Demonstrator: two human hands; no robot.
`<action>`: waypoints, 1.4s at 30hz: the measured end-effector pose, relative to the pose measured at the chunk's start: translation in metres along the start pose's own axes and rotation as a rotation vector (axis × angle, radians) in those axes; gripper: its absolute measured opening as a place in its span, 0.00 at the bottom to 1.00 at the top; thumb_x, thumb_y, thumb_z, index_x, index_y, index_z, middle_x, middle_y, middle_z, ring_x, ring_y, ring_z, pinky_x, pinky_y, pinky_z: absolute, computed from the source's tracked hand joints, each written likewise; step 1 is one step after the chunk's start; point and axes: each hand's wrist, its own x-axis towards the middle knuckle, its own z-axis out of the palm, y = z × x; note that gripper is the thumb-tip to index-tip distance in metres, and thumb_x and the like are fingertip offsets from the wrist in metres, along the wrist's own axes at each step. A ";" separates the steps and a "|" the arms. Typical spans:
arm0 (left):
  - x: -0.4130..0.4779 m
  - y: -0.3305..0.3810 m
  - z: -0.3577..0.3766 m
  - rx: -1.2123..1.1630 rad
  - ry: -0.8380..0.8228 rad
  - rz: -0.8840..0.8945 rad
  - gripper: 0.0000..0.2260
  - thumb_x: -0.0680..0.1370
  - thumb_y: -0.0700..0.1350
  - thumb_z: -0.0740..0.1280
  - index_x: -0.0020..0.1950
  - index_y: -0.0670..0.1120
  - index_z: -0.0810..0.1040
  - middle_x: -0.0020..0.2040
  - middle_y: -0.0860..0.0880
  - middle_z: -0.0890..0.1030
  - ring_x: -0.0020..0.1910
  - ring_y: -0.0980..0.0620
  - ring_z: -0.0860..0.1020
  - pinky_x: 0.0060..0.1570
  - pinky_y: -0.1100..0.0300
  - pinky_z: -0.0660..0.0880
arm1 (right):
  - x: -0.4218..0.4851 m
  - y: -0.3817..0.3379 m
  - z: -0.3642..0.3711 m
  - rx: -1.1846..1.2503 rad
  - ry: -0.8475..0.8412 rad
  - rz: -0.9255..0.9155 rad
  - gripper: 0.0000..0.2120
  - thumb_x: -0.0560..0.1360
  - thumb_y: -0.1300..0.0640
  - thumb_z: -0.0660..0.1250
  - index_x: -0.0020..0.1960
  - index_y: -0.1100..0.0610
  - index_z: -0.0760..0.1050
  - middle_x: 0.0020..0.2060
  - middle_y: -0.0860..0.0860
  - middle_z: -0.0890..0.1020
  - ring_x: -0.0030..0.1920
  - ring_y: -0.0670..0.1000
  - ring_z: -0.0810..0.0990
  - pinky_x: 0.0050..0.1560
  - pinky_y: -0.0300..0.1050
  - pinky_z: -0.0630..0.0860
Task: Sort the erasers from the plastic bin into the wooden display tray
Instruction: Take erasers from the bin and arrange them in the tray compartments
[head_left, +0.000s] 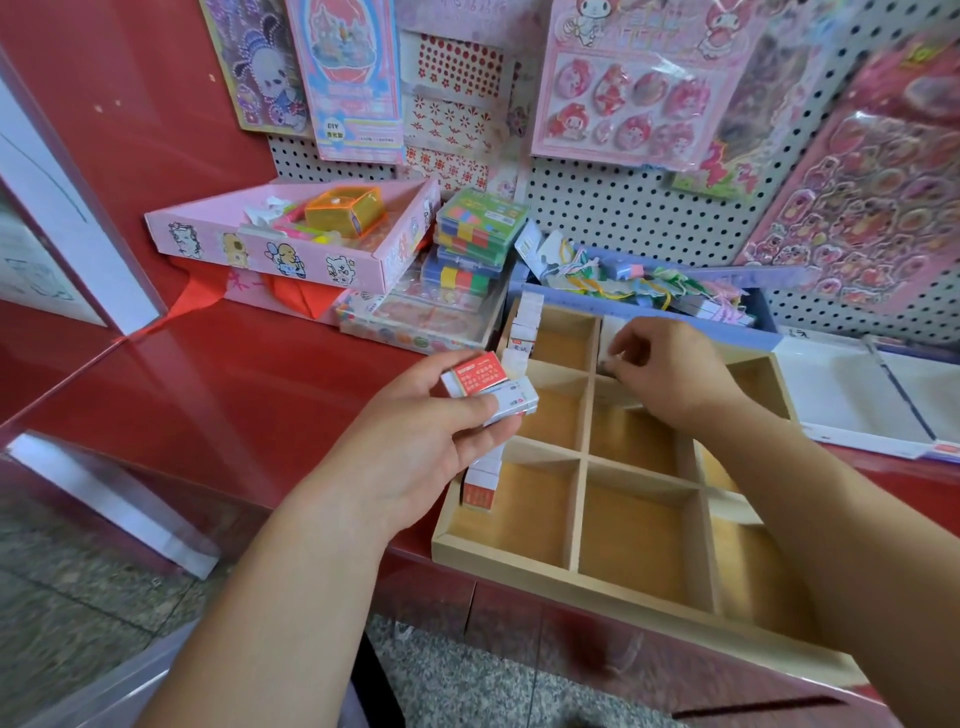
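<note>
A wooden display tray (579, 512) with square compartments lies on the red counter, its near edge overhanging the front. White boxed erasers (524, 332) stand in a row along the tray's left column, more of them (480, 480) lower down. My left hand (415, 441) grips a small stack of erasers (491, 387), the top one with a red label, just left of the tray. My right hand (670, 366) hovers over the far middle compartment and pinches a small white eraser (610, 358) between fingertips. The plastic bin is not clearly in view.
A pink cartoon box (291, 244) with toys, stacked clear cases of coloured blocks (475, 234) and a blue box of tagged items (649, 291) stand behind the tray. White paper (857, 395) lies right. Pegboard with sticker packs (623, 83) rises behind.
</note>
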 end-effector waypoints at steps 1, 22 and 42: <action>0.000 0.000 0.000 0.003 -0.005 0.000 0.16 0.78 0.26 0.64 0.61 0.42 0.79 0.57 0.37 0.84 0.55 0.41 0.85 0.50 0.54 0.83 | -0.001 -0.001 -0.003 0.002 0.000 0.008 0.03 0.77 0.52 0.72 0.46 0.50 0.79 0.40 0.46 0.80 0.43 0.47 0.78 0.36 0.38 0.69; -0.003 0.003 -0.004 0.016 0.021 0.078 0.16 0.79 0.27 0.65 0.61 0.43 0.81 0.57 0.40 0.85 0.54 0.45 0.85 0.49 0.56 0.84 | -0.051 -0.060 -0.010 1.079 -0.070 0.281 0.07 0.78 0.56 0.72 0.46 0.59 0.79 0.39 0.52 0.82 0.35 0.48 0.79 0.32 0.41 0.74; -0.003 0.007 -0.007 -0.006 0.020 0.058 0.14 0.80 0.31 0.66 0.64 0.41 0.79 0.58 0.39 0.84 0.53 0.43 0.86 0.48 0.55 0.83 | -0.006 0.000 -0.006 -0.011 0.032 -0.092 0.04 0.77 0.51 0.73 0.46 0.49 0.78 0.44 0.46 0.81 0.44 0.48 0.80 0.40 0.38 0.71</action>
